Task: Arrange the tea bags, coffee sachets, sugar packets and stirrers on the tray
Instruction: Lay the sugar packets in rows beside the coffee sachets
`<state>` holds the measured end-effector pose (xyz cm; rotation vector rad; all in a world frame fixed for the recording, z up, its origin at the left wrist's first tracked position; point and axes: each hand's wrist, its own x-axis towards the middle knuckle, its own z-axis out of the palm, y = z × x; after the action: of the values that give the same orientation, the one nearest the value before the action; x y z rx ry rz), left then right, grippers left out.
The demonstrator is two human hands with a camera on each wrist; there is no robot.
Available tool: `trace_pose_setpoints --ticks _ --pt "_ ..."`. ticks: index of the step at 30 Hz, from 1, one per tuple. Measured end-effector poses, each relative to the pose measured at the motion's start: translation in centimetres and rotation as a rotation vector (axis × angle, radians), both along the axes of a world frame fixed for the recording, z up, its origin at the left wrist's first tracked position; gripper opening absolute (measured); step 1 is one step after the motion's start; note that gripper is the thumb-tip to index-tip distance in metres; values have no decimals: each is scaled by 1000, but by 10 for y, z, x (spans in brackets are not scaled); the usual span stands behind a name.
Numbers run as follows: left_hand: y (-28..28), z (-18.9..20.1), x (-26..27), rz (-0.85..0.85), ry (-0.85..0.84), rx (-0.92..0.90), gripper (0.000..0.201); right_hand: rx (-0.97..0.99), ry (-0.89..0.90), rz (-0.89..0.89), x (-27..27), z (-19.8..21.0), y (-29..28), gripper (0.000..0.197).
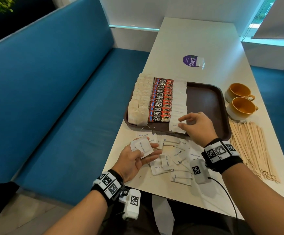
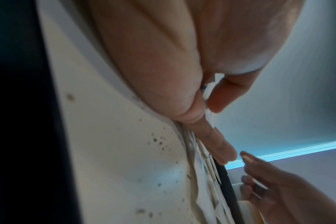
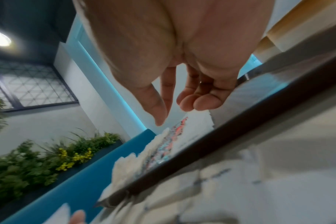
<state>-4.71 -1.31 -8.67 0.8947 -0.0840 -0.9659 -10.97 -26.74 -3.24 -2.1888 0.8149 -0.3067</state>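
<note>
While the dark brown plastic tray (image 1: 209,99) already carries columns of pale paper tea bags (image 1: 138,99), red coffee sachets (image 1: 161,99) and white paper sugar packets (image 1: 179,99), the head view shows the sugar column being extended toward its near rim. The right hand (image 1: 197,126) hovers over the nearest packet there, thumb and forefinger apart and loosely curved, seemingly nudging it square rather than gripping. The left hand (image 1: 137,156), palm up beside the tray, pinches a few spare white sugar packets (image 1: 143,148) between thumb and fingers, probably as a ready supply. More loose packets (image 1: 171,160) litter the cream table (image 1: 197,39), and thin wooden stirrers (image 1: 253,150) lie fanned to the right, beside two ochre ceramic cups (image 1: 239,99), not yet on the tray.

From the left wrist, blurred fingers (image 2: 211,136) clamp thin white paper edges, confirming that pinch.

From the right wrist, the fingers (image 3: 197,101) hang relaxed and hold nothing, just above the tray's filled rows; whether they touch a packet cannot be told.
</note>
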Motion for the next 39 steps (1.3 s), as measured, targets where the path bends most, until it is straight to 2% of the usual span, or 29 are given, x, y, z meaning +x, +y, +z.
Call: trace_pose_setpoints --ticks 5,9,12,14,18,21,26,28,32,36,39 --pt "-1 4 -4 -19 -27 46 41 60 -83 141 -10 26 36 8" --pt "0 9 -6 -32 -13 98 33 221 -32 231 -15 17 67 17" --pt "1 12 -7 -47 -37 133 36 325 19 243 -19 5 80 23" --pt "2 12 -8 -58 -52 124 37 390 -23 252 -23 2 84 19" --pt "3 10 -6 -75 -24 75 42 354 -139 221 -30 3 81 18" --pt "2 6 -4 -47 47 85 57 348 -113 263 -31 8 77 25" --pt "0 3 -6 -45 -77 99 44 363 -42 287 -37 7 78 33" --pt "2 0 -5 -35 -69 72 45 385 -16 283 -37 7 78 36" --pt "2 0 -5 -17 -46 77 48 500 -82 306 -39 9 82 35" --pt "2 2 -6 -20 -77 81 42 464 -112 328 -43 5 87 35" --pt "1 1 -4 -6 -55 117 48 504 -111 288 -43 1 84 40"
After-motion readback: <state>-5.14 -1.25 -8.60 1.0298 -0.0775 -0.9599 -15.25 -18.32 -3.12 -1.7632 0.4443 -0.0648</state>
